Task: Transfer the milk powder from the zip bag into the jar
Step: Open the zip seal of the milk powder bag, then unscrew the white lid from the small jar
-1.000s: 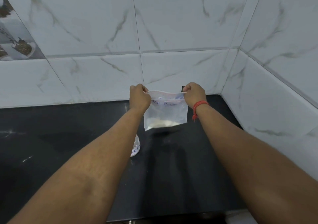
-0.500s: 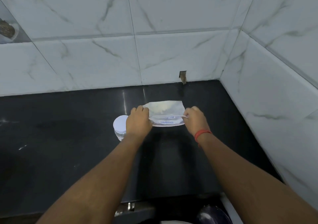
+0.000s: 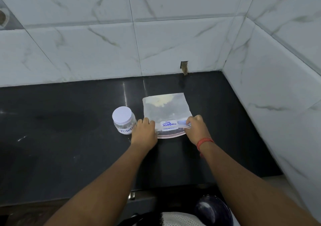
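Observation:
A clear zip bag [image 3: 166, 109] lies flat on the black countertop [image 3: 69, 138], its zip end toward me and a little pale milk powder [image 3: 162, 100] at its far end. My left hand [image 3: 145, 132] grips the zip end's left corner. My right hand [image 3: 195, 126] pinches the right corner of the zip strip. A small clear jar [image 3: 123, 120] with a white lid stands upright just left of my left hand, with a handwritten label on its side.
White marble-look tiled walls [image 3: 173, 43] close off the back and the right side of the counter. A small hole [image 3: 184, 67] sits at the base of the back wall. Below the counter's front edge a dark round object [image 3: 213, 208] shows.
The bag came down from hanging upright in the air to lying flat on the counter, zip end toward me. Both hands lowered with it. The jar is now fully visible.

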